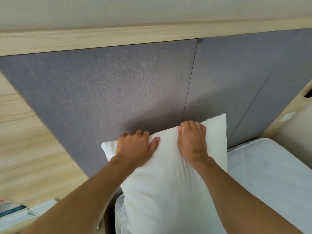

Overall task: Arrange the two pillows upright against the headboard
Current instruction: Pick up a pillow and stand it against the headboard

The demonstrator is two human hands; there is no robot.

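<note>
One plump white fabric pillow (170,174) is in view; the second pillow of the task is not visible. The pillow stands on end at the head of the white-sheeted mattress (270,174), its long axis running roughly vertical, with its top edge tilted so that the right corner rides higher than the left. The top edge lies close to the grey upholstered fabric headboard (118,85); whether the two touch cannot be determined, since the pillow hides the contact line.

The left hand (135,147) is closed over the top edge near the left corner, fingers curled behind and thumb pressed on the front face. The right hand (192,141) grips the same edge nearer the right corner, fingers wrapped over the top. Both hands sit on the near side of the pillow, so the headboard lies directly beyond the fingers.

Judgement: the coming move is a forward push, levelling the top edge.

A pale wood wall panel (25,132) flanks the headboard on the left.
</note>
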